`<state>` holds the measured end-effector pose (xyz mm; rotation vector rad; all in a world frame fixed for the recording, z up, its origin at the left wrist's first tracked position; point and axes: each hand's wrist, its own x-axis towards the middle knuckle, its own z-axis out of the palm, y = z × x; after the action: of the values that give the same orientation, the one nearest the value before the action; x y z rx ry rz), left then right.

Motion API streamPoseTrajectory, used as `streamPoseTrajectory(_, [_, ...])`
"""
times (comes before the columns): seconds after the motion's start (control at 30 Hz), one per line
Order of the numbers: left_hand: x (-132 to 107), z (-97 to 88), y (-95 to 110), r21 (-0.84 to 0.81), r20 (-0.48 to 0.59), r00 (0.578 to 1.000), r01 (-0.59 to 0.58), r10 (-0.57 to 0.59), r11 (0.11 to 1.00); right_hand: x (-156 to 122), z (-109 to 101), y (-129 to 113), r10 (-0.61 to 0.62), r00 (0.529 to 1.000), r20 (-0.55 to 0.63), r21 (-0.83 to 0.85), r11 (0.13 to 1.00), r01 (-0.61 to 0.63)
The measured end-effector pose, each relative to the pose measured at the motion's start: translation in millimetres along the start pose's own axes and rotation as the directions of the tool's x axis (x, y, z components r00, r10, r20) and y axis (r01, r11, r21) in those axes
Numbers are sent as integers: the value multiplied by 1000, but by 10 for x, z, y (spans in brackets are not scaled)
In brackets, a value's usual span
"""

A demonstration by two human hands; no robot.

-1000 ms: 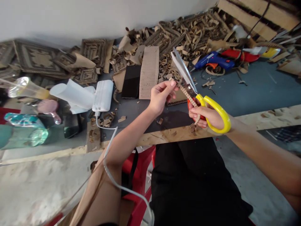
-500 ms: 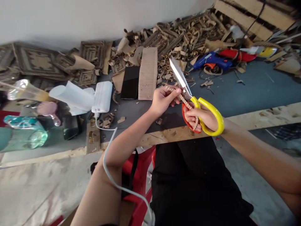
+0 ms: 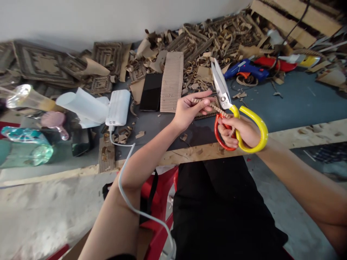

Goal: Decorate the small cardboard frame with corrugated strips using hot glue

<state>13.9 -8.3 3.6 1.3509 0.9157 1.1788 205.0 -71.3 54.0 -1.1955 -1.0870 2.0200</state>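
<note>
My right hand [image 3: 240, 130] is closed round the yellow and red handles of a pair of scissors [image 3: 225, 99], whose silver blades point up and away from me. My left hand [image 3: 189, 108] pinches the far end of a thin strip of corrugated cardboard [image 3: 210, 105]. The strip runs from my left fingers across to the base of the blades and down behind my right fingers. Both hands hover above the near edge of the grey table [image 3: 292, 101].
A pile of cardboard scraps [image 3: 217, 39] fills the back of the table. A ribbed cardboard sheet [image 3: 171, 81], a black phone [image 3: 151, 92], a white power bank [image 3: 118, 107] with its cable, and a blue glue gun [image 3: 245, 69] lie nearby. Bottles [image 3: 25, 151] stand left.
The scissors have swung more upright and shifted right. My left hand has slid along the strip, which now lies flatter between both hands.
</note>
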Motion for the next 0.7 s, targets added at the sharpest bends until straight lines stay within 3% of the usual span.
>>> streamPoseTrajectory(0.27, [61,-118,13,92,40,984,-174,171,980,16,-180,-132,-107,991,-79,-68,992,102])
streamPoseTrajectory(0.33, [75,-130,21,119,-8,983,-182,184,976,48,-229,-176,-81,985,-150,-137,989,61])
streamPoseTrajectory(0.4, [96,-136,9,112,-96,976,-184,195,977,68,-308,-213,-148,941,-303,-274,960,62])
streamPoseTrajectory(0.43, [106,-136,-5,97,-143,972,-176,188,980,67,-363,-232,-248,884,-396,-400,913,78])
streamPoseTrajectory(0.47, [116,-133,-22,78,-187,967,-161,173,984,55,-428,-253,-379,797,-470,-551,831,71])
streamPoseTrajectory(0.53, [128,-120,-55,52,-243,962,-118,127,992,6,-600,-301,-644,609,-464,-841,537,-73])
streamPoseTrajectory(0.57, [130,-113,-67,50,-256,961,-98,107,994,-25,-713,-328,-691,578,-434,-894,410,-182])
streamPoseTrajectory(0.6, [130,-108,-75,55,-266,959,-86,98,995,-54,-848,-354,-698,580,-419,-908,308,-285])
streamPoseTrajectory(0.7, [122,-120,-77,109,-291,951,-72,101,991,-113,-1388,-425,-552,715,-428,-886,102,-452])
